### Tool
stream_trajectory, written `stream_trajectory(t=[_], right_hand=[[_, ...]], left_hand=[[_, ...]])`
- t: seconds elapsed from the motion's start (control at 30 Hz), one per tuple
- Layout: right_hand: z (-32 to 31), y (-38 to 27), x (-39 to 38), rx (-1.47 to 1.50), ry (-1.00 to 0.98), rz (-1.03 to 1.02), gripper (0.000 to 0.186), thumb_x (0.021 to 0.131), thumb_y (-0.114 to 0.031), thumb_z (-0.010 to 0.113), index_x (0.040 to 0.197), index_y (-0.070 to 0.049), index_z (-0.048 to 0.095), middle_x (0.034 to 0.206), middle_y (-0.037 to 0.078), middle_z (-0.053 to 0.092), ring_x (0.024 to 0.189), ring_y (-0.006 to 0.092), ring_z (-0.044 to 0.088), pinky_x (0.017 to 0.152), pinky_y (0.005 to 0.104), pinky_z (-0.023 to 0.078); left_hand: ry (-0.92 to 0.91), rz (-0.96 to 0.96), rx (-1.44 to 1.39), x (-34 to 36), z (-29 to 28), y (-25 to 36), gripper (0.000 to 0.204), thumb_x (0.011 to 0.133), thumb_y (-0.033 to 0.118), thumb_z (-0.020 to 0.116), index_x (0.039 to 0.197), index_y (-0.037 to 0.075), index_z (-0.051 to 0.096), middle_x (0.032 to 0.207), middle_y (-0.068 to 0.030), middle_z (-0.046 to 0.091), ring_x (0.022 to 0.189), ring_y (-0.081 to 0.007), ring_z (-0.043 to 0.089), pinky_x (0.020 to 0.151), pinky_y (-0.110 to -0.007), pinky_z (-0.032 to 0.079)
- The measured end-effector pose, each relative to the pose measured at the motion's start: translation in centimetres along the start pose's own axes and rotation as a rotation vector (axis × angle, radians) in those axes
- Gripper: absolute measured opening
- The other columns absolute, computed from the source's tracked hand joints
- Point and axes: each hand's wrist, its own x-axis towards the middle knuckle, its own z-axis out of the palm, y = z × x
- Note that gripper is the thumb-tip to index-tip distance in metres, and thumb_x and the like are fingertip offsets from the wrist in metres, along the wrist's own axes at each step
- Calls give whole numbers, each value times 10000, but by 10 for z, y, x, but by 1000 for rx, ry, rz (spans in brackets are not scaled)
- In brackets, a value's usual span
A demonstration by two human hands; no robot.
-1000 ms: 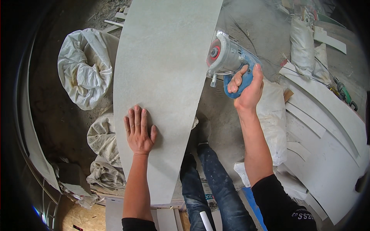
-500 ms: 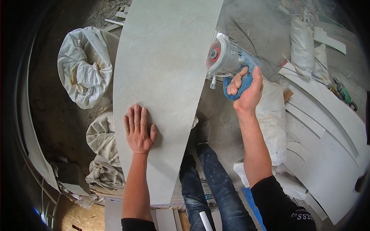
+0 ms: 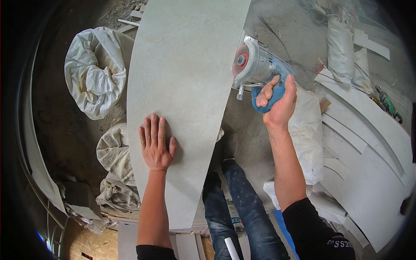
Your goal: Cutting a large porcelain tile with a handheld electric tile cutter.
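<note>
A large pale grey slab (image 3: pixel 182 65), like a tile panel, stretches away from me. My left hand (image 3: pixel 157 145) lies flat on its near part, fingers extended and holding nothing. Along the slab's right edge sits a blue and silver handheld tile cutter (image 3: pixel 255 65) with a red-centred round blade. My right hand (image 3: pixel 277 99) is wrapped round its blue handle. The blade's lower part is hidden, so I cannot tell how deep it sits. Hazy dust hangs beyond the cutter.
An open white sack (image 3: pixel 97 73) and crumpled sacks (image 3: pixel 115 151) stand left of the slab. Offcuts (image 3: pixel 359 160) and a full white sack (image 3: pixel 305 138) lie to the right, with a green power tool (image 3: pixel 387 104) behind. A dark cable (image 3: pixel 277 37) crosses the dusty floor. My legs (image 3: pixel 247 203) are close below.
</note>
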Motion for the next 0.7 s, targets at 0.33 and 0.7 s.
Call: stream_trajectory(t=[0.33, 0.7], right_hand=[[1, 4, 4, 15, 9, 4, 519, 1140, -547, 554, 957, -65, 610, 666, 69, 548, 503, 179, 511, 493, 364, 447], [-5, 4, 0, -46, -32, 16, 503, 1160, -561, 487, 988, -107, 615, 679, 41, 547, 530, 171, 514, 544, 366, 458]], left_hand=[[5, -11, -9, 0, 1, 0, 679, 1099, 365, 560, 1729, 130, 466, 1824, -109, 400, 1711, -343, 316, 1408, -538, 215], [11, -4, 0, -2, 3, 1, 665, 1118, 379, 534, 1729, 128, 464, 1823, -113, 400, 1712, -345, 314, 1408, -538, 216]])
